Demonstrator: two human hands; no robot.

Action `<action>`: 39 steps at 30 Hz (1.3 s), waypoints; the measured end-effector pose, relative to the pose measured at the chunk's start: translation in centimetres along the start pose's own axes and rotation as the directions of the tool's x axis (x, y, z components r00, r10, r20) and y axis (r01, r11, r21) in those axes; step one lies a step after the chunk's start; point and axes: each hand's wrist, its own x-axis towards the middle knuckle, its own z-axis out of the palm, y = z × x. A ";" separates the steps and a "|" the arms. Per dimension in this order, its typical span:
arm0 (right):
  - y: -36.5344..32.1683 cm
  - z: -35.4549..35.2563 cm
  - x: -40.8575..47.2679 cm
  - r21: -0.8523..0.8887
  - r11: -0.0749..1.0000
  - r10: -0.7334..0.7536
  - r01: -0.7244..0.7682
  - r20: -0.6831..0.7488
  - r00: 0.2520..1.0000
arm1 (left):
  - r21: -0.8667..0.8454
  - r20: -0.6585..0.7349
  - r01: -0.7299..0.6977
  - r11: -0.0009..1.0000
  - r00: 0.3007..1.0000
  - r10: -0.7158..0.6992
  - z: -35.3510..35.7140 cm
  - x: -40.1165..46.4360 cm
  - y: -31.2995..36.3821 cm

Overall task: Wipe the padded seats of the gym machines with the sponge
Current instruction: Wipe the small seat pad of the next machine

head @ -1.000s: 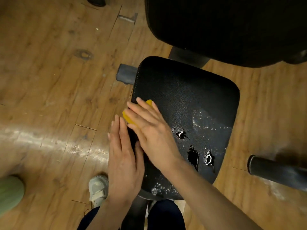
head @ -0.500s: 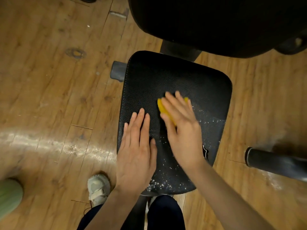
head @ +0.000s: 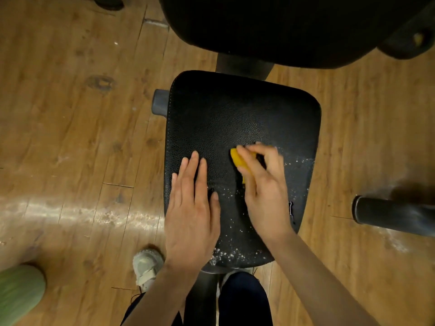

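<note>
While suds (head: 226, 254) fleck the near and right parts of the seat (head: 235, 118), pressing the yellow sponge (head: 237, 161) near its middle, right hand (head: 266, 191) curled shut around it. Left hand (head: 191, 215) flat and open, gripping nothing, bracing the seat's left edge. Far half dark and bare; wiped or untouched, cannot tell. Foam left to clear.

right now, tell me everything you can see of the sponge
The sponge is yellow, soft-looking and mostly hidden under the right hand, whose fingers press it flat on the black padded seat. Only its left edge and a sliver by the thumb show. White suds speckle the seat near it.
</note>
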 end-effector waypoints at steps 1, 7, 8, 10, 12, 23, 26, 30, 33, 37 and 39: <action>0.7 0.1 1.7 -0.010 1.000 -0.001 0.001 -0.003 1.000 | -0.003 0.002 0.000 1.000 1.000 0.000 0.0 0.0 0.0; 1.2 0.4 4.6 0.016 0.990 0.141 -0.140 -0.120 0.983 | -0.020 0.013 0.006 1.000 1.000 -0.006 -0.2 0.0 0.1; 0.8 0.1 2.4 0.036 0.991 0.128 -0.125 -0.096 0.987 | -0.034 0.011 0.009 0.999 1.000 -0.009 -0.4 0.0 0.2; 0.4 -0.9 -1.5 0.065 0.996 0.070 -0.069 -0.023 0.997 | -0.048 0.010 0.014 0.999 1.000 -0.014 -0.7 0.0 0.4; 1.4 -1.4 -1.1 0.062 0.998 0.003 -0.005 0.029 1.000 | -0.035 0.008 -0.003 0.999 1.000 0.003 -0.7 0.0 1.1; 3.0 -2.6 -1.9 0.068 0.996 0.052 -0.049 -0.030 0.998 | -0.006 0.085 -0.188 0.982 0.978 0.188 1.9 1.5 4.6; 5.3 -2.7 2.0 0.010 1.000 0.026 -0.026 -0.013 1.000 | 0.048 0.101 -0.191 0.980 0.978 0.185 2.1 1.4 4.5; 6.0 -2.1 5.1 0.039 0.987 0.161 -0.157 -0.146 0.976 | 0.085 0.108 -0.191 0.978 0.977 0.182 2.2 1.4 4.7; 4.4 -2.9 -0.9 0.045 0.991 0.131 -0.127 -0.095 0.987 | 0.075 0.113 -0.188 0.979 0.977 0.179 2.1 1.3 4.6; 5.8 -3.8 -0.9 0.060 0.997 0.046 -0.044 -0.029 0.999 | 0.090 0.114 -0.183 0.979 0.978 0.172 2.2 1.3 4.6; 6.9 -3.4 3.1 0.076 0.992 0.103 -0.096 -0.092 0.990 | 0.096 0.109 -0.176 0.980 0.980 0.165 2.2 1.3 4.7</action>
